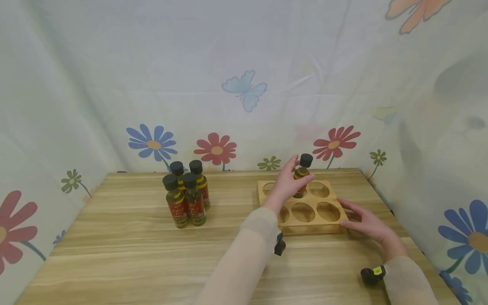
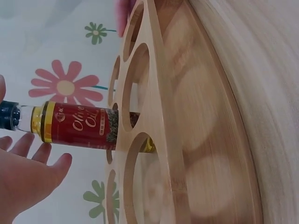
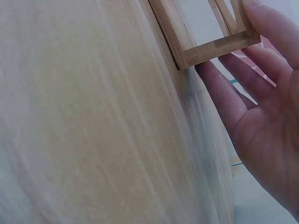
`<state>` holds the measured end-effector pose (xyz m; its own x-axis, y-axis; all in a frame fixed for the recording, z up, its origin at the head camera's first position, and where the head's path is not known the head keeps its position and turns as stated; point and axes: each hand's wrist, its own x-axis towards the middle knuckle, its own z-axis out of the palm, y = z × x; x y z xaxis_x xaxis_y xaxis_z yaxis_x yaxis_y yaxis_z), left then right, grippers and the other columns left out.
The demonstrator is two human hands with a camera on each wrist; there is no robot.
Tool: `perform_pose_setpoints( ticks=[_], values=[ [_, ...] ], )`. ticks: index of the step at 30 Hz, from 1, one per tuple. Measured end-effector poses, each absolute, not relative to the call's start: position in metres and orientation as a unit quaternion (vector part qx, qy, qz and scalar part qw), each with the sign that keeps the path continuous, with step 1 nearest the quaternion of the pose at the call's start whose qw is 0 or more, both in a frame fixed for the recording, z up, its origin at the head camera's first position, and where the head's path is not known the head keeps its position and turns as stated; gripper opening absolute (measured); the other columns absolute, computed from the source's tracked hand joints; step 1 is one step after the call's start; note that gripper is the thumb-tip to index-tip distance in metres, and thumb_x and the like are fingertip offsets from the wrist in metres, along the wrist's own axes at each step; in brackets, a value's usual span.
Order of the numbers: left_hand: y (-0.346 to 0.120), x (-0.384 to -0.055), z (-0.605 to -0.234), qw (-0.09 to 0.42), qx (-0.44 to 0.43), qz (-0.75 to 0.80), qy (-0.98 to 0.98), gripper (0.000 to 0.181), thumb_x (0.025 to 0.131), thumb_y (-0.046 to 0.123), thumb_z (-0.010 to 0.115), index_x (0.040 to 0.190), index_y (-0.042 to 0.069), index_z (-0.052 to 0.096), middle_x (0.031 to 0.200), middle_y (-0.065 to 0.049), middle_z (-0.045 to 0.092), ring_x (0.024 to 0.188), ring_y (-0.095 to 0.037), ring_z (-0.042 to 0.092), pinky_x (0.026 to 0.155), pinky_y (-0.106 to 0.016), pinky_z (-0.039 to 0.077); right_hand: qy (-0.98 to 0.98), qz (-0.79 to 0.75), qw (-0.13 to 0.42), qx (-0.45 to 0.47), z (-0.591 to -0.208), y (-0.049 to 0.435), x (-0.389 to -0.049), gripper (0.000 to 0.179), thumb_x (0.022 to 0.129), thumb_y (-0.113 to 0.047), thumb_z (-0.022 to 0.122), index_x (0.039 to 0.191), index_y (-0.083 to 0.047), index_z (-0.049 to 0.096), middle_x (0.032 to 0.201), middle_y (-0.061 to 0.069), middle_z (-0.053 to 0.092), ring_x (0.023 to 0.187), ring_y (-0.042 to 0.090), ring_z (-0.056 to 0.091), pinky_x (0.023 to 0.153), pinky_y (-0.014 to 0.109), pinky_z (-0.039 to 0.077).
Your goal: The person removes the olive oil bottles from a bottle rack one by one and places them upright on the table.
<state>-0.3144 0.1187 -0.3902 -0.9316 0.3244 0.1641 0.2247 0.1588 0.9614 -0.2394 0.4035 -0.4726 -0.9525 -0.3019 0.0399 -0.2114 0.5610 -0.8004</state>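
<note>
In the head view my left hand (image 1: 286, 183) is around the upper part of an olive oil bottle (image 2: 84, 123) with a black cap and red label. The left wrist view shows its spread fingers (image 2: 41, 153) beside the bottle's neck, with a gap between. The bottle stands upright in a back-row hole of a wooden rack (image 1: 315, 201) with round holes. At the rack's right end is my right hand (image 1: 367, 222), its straight fingers (image 3: 219, 88) touching the end panel and its thumb at the front corner.
Several more olive oil bottles (image 1: 187, 199) stand grouped on the left of the wooden table (image 1: 126, 254). A flower-printed cloth (image 1: 248, 140) hangs behind and at both sides. A small black device is on each wrist.
</note>
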Motion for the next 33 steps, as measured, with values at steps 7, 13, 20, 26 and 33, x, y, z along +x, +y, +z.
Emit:
perform_pose_setpoints(
  ticks=[7, 13, 20, 26, 33],
  values=[
    [0.115, -0.317, -0.397, 0.046, 0.199, 0.646, 0.735, 0.083, 0.09, 0.023, 0.075, 0.157, 0.021, 0.028, 0.148, -0.005, 0.048, 0.131, -0.025, 0.047, 0.092, -0.034, 0.05, 0.883, -0.443, 0.053, -0.144, -0.474, 0.403, -0.241, 0.076, 0.093, -0.018, 0.071, 0.153, 0.001, 0.029, 0.155, 0.03, 0.028, 0.128, 0.053, 0.044, 0.091, 0.016, 0.043],
    [0.115, -0.318, -0.4, 0.016, 0.19, 0.657, 0.729, 0.072, 0.088, 0.016, 0.077, 0.151, 0.023, 0.043, 0.137, -0.003, 0.058, 0.128, -0.023, 0.049, 0.095, -0.035, 0.049, 0.887, -0.438, 0.054, -0.138, -0.472, 0.402, -0.241, 0.077, 0.093, -0.021, 0.071, 0.154, 0.0, 0.029, 0.155, 0.029, 0.027, 0.128, 0.053, 0.044, 0.092, 0.017, 0.043],
    [0.12, -0.317, -0.399, -0.006, 0.192, 0.668, 0.719, 0.056, 0.086, 0.009, 0.078, 0.138, 0.018, 0.06, 0.12, -0.004, 0.066, 0.114, -0.02, 0.058, 0.082, -0.029, 0.053, 0.882, -0.447, 0.054, -0.139, -0.472, 0.402, -0.24, 0.076, 0.093, -0.018, 0.071, 0.153, 0.002, 0.03, 0.154, 0.03, 0.028, 0.129, 0.053, 0.043, 0.091, 0.015, 0.042],
    [0.124, -0.312, -0.399, -0.012, 0.183, 0.691, 0.699, 0.045, 0.085, 0.006, 0.078, 0.128, 0.015, 0.068, 0.112, -0.003, 0.067, 0.109, -0.03, 0.061, 0.071, -0.036, 0.057, 0.884, -0.443, 0.053, -0.137, -0.471, 0.402, -0.24, 0.076, 0.093, -0.02, 0.071, 0.153, 0.001, 0.03, 0.155, 0.029, 0.028, 0.128, 0.053, 0.043, 0.091, 0.015, 0.042],
    [0.126, -0.308, -0.402, -0.015, 0.166, 0.726, 0.667, 0.042, 0.084, 0.002, 0.078, 0.123, 0.014, 0.071, 0.106, 0.0, 0.066, 0.101, -0.034, 0.063, 0.063, -0.052, 0.058, 0.882, -0.446, 0.054, -0.14, -0.47, 0.402, -0.239, 0.076, 0.093, -0.019, 0.071, 0.153, 0.003, 0.029, 0.154, 0.03, 0.028, 0.128, 0.053, 0.043, 0.091, 0.015, 0.042]
  ],
)
